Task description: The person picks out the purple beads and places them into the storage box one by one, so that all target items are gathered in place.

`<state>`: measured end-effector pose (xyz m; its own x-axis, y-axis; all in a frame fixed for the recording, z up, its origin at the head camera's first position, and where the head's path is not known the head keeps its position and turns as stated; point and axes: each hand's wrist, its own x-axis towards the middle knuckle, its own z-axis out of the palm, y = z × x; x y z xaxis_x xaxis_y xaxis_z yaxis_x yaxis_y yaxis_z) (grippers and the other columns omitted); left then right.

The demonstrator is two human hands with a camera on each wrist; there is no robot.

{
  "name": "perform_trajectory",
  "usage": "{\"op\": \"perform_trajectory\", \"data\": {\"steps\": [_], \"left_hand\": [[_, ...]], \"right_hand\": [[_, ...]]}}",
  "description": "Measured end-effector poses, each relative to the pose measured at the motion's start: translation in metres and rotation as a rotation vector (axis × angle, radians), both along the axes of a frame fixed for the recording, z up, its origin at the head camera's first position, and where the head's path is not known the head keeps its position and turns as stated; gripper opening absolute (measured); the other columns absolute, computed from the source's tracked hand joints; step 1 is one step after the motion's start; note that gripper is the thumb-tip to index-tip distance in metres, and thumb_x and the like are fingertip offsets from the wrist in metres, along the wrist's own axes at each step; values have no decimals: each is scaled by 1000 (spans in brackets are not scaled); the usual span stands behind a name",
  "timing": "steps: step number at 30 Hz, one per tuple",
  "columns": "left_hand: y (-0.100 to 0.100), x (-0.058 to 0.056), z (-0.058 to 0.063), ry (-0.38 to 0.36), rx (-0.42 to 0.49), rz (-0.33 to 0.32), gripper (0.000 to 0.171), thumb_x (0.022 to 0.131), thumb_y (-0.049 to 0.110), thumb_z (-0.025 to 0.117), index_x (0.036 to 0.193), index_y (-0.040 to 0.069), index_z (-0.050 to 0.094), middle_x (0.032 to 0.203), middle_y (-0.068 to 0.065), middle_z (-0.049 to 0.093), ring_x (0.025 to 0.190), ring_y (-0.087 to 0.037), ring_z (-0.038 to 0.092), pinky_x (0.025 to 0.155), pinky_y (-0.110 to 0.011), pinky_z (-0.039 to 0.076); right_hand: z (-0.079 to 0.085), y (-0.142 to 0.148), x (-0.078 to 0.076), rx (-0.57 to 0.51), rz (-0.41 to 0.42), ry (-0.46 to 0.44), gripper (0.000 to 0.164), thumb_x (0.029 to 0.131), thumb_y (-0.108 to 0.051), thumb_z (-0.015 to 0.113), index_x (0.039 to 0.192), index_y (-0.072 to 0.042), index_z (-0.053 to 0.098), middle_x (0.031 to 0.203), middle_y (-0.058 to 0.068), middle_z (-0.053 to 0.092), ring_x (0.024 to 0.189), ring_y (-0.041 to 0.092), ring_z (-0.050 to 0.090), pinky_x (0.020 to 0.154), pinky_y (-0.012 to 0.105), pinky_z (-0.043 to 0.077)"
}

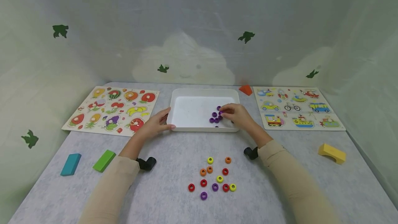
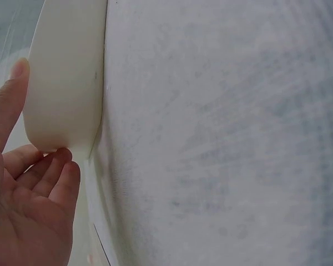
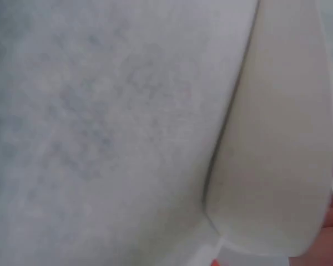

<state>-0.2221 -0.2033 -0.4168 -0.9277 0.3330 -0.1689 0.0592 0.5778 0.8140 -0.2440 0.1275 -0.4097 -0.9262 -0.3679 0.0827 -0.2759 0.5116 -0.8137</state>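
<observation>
A white tray stands at the back middle of the table with several purple beads in its right half. My left hand holds the tray's near left corner; in the left wrist view its thumb lies at the rim and the fingertips touch the outer wall. Reaching over the right side of the tray, my right hand pinches a purple bead between thumb and fingers. The tray wall hides most of that hand in the right wrist view.
Loose red, orange, yellow and purple beads lie in front of the tray. A fruit board is left, a vehicle board right. Blue, green, yellow and orange-red blocks lie around.
</observation>
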Motion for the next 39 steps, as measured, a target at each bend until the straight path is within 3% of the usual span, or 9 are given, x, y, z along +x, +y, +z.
{"op": "perform_trajectory", "data": {"steps": [10,13,17,21,25,29,32,35,39], "left_hand": [[1,2,2,-6,10,-2,87,65,39,65,133,19,14,136,1,12,120,-12,19,95,-31,23],[1,2,2,-3,11,-3,88,65,40,65,133,18,15,136,1,12,120,-12,19,95,-31,23],[0,3,3,-2,11,-1,88,65,40,65,133,17,15,136,0,12,120,-13,19,95,-31,23],[0,3,3,6,19,-6,88,65,39,65,133,17,15,136,0,13,120,-13,19,95,-31,23],[1,3,2,18,29,-24,88,65,39,65,133,15,14,137,-1,12,121,-14,19,95,-32,22],[1,3,2,15,18,-23,88,65,41,65,133,16,14,136,0,12,121,-13,19,95,-31,23],[1,2,2,9,13,-11,89,64,42,65,133,18,15,136,1,13,120,-12,20,95,-30,23],[1,2,1,6,13,-12,88,64,42,65,133,18,15,136,1,12,120,-12,20,95,-30,23],[0,2,1,2,17,-11,88,65,41,65,133,18,15,136,1,12,120,-12,20,95,-30,23]], "right_hand": [[-6,-17,-12,250,-27,-45,19,79,-14,55,97,-9,59,91,1,53,81,13,49,71,25,43],[-3,-17,-8,262,-23,-32,21,79,-16,56,100,-10,58,92,2,52,83,14,49,71,26,43],[7,-13,4,183,5,24,31,77,-21,58,106,-10,54,100,4,52,88,15,48,77,28,42],[16,-6,30,92,90,113,35,75,-25,60,105,-11,52,101,6,52,89,19,49,78,32,42],[20,0,70,42,189,170,33,74,-28,61,104,-15,52,97,0,52,87,17,50,77,31,43],[22,1,113,13,296,165,31,74,-19,61,103,-16,52,96,-8,51,84,16,51,73,28,44],[24,-1,141,-15,376,146,30,72,-11,63,101,-13,53,94,-5,51,80,17,50,70,28,45],[20,-5,159,-30,439,130,28,72,-9,63,98,-10,54,90,-1,53,77,16,49,67,27,44],[1,-8,167,-10,507,93,24,74,-15,62,97,-11,56,91,-3,54,79,10,50,69,22,44]]}}
